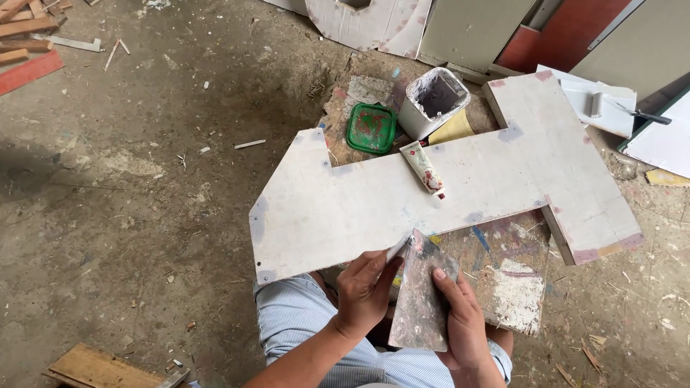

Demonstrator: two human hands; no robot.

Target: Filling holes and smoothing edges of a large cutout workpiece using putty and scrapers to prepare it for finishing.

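Observation:
My right hand [463, 323] grips a broad, paint-stained metal scraper blade [420, 294], tilted up in front of me. My left hand [366, 287] pinches a small white-tipped putty knife [397, 248] against the blade's upper left edge. Both hands hover at the near edge of a large white, odd-shaped board [345, 208] lying flat. A squeezed filler tube [422, 167] rests on the board's middle. My lap in striped cloth [295, 316] is below the hands.
A white tub [431, 100] smeared with putty and a green lid [371, 128] sit behind the board. A paint-spattered slab [503, 266] lies under it. A paint roller [611, 104] rests at far right; wood scraps [29, 36] top left; a plank [100, 368] bottom left.

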